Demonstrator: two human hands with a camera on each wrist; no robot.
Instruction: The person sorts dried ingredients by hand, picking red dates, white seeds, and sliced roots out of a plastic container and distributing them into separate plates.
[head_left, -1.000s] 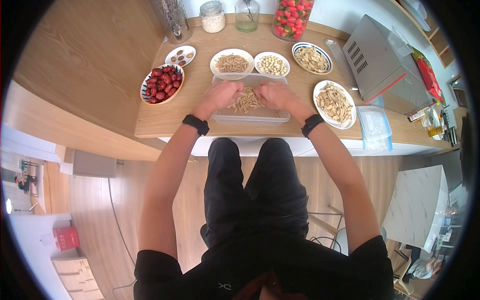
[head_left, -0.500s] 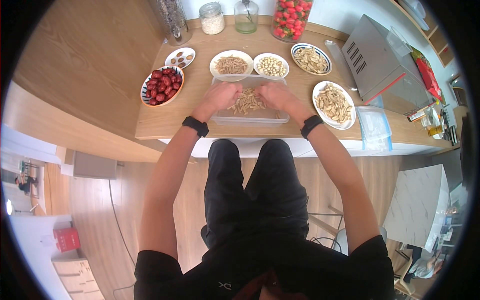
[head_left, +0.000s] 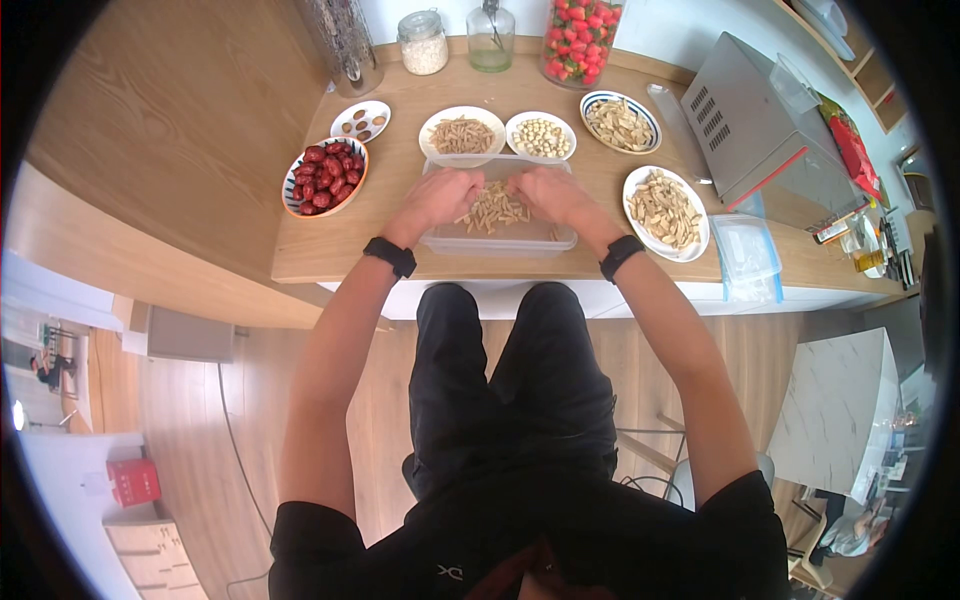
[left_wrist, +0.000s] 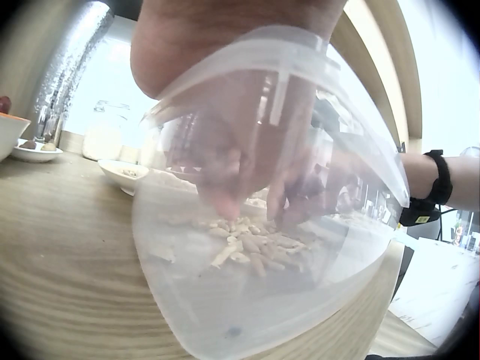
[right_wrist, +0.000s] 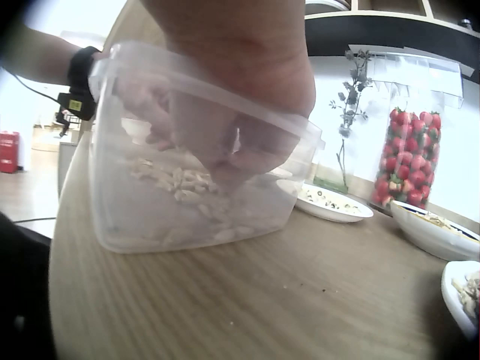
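Little had shifted: your left hand [head_left: 440, 196] and right hand [head_left: 548, 192] stayed inside the clear plastic container [head_left: 497, 238] on the tabletop [head_left: 330, 250], each grip curled on light, brittle dried sticks [head_left: 493, 209]. Beyond stood the plate of matching sticks [head_left: 461, 134].

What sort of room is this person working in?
Probably a home kitchen or pantry counter: a wooden worktop set with bowls of red dates, a jar of strawberries and a metal countertop appliance.
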